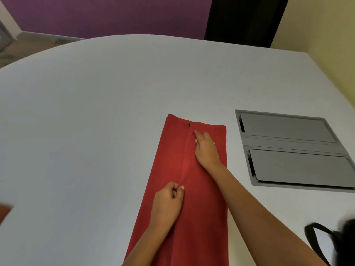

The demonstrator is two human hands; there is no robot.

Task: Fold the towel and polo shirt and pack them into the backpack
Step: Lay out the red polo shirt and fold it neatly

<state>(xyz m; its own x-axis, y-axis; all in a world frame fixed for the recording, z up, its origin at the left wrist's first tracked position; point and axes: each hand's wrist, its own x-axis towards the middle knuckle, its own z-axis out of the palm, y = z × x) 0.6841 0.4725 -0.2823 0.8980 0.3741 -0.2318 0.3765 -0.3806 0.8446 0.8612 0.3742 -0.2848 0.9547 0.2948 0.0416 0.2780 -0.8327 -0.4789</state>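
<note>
Lying flat, one red towel (203, 189), two hands

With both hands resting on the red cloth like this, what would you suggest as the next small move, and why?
Probably fold the far end toward the body. The red cloth already lies as a long narrow strip on the table, both sides meeting at a centre seam. The right hand presses that seam near the far end and the left hand pinches it nearer, so the lengthwise fold looks done.
</note>
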